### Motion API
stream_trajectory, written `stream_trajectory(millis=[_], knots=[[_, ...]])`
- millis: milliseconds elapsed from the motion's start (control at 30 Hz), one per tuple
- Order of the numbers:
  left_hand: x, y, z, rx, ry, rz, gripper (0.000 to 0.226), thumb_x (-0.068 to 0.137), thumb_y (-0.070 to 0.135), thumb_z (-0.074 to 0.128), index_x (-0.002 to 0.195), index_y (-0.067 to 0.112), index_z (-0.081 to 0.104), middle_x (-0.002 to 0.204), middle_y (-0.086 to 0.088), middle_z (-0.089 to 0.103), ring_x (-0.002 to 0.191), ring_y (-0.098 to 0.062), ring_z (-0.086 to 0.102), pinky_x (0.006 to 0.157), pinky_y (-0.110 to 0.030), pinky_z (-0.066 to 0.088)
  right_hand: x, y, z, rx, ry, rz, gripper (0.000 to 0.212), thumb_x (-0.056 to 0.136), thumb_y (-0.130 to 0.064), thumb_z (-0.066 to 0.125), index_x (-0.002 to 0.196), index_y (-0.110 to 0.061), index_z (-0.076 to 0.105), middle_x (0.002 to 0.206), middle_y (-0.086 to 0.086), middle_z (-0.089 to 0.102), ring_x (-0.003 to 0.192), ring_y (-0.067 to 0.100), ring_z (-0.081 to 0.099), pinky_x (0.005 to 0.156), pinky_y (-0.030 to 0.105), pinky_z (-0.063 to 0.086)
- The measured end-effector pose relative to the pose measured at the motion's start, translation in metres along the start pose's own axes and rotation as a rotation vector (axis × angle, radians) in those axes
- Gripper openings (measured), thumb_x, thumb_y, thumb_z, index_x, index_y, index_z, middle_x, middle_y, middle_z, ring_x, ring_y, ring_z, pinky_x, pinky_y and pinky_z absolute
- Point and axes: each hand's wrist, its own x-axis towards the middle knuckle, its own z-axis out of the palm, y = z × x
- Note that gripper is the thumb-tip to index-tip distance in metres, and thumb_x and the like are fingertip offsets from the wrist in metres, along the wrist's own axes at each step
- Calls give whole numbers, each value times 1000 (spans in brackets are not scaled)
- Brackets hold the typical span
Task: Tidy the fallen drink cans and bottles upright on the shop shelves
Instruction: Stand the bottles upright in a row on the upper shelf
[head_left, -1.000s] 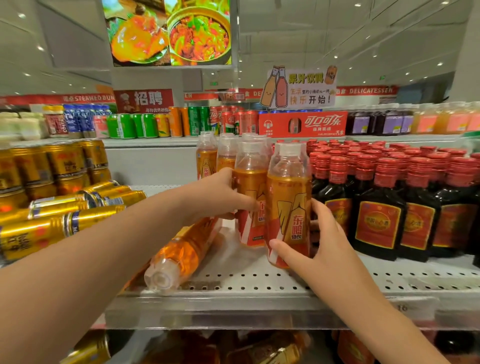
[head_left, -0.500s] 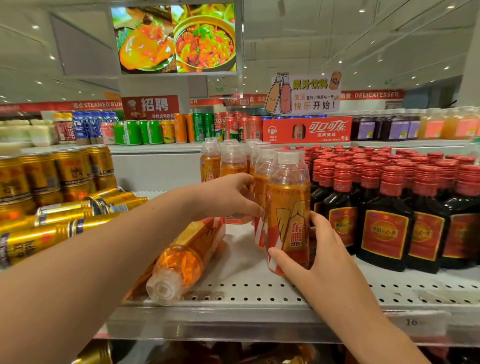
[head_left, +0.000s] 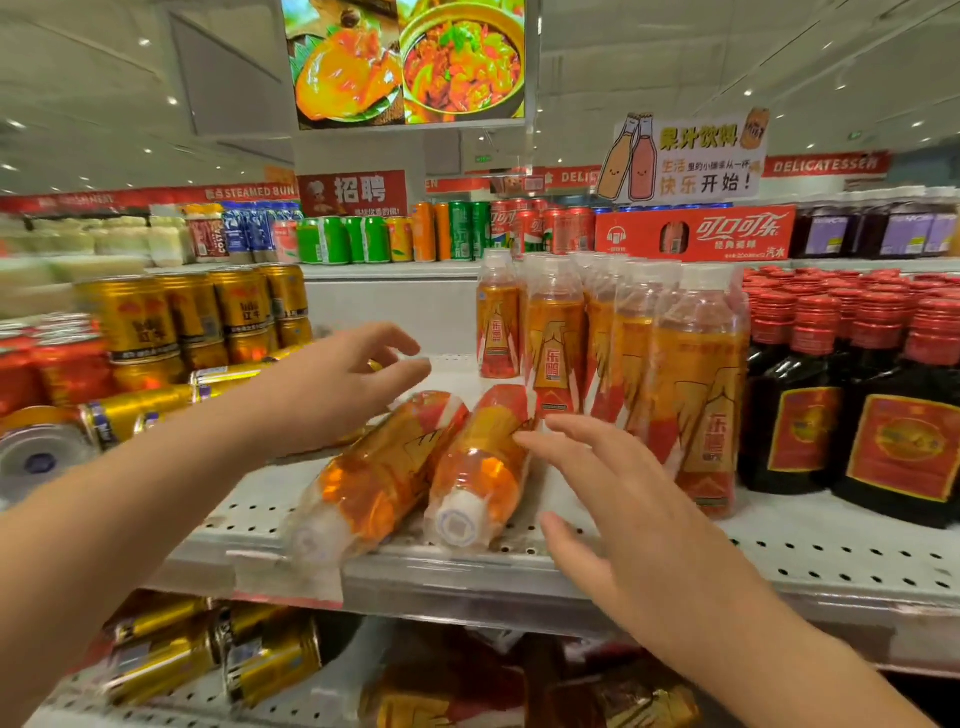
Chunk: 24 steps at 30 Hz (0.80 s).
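Having left the upright bottles (head_left: 696, 395), left hand (head_left: 332, 384) and right hand (head_left: 613, 499) are hovering open, empty; a nudge could roll the centre-frame fallen bottles (head_left: 478, 467), seemingly overhanging, off the shelf (head_left: 779, 561).

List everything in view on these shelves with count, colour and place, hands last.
fallen orange bottles: two, orange, white caps, lying side by side on the middle shelf, caps toward camera
upright orange bottles: several rows, orange, standing behind and right of them
dark bottles: many, near-black with red caps, right end of that shelf
upright gold cans: stacked group, gold, left end
fallen gold cans: a few, gold, lying in front of them
lower gold cans: several, gold, lying on the shelf below
top-shelf cans: one row, green, orange and red
cola carton: one, red, top shelf
left hand: open, over the left fallen bottle, holding nothing
right hand: open, by the right fallen bottle
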Motion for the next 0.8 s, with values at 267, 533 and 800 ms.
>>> stream_trajectory(millis=[267, 533, 800], knots=[[-75, -47, -8, -30, -216, 5, 98, 41, 112, 30, 131, 77, 11, 116, 52, 40, 92, 21, 56, 71, -12, 43, 45, -6, 9, -204, -252, -28, 98, 92, -26, 66, 148, -62, -6, 156, -32, -13, 141, -12, -6, 106, 4, 0], [-69, -86, 16, -286, -113, 225, 55, 61, 83, 57, 107, 77, 28, 115, 45, 47, 98, 18, 55, 80, -20, 53, 59, -23, 15, -227, -217, -6, 84, 84, -26, 77, 151, -44, 28, 159, -20, 22, 146, -7, 9, 116, 10, 5], [-19, -106, 15, -658, 71, 205, 42, 76, 47, 76, 116, 47, 64, 99, 26, 70, 83, -6, 72, 58, -13, 53, 52, -29, 31, -151, 74, 137, 72, 80, -41, 74, 144, -38, 42, 144, -24, 45, 136, -5, 37, 113, 27, 37]])
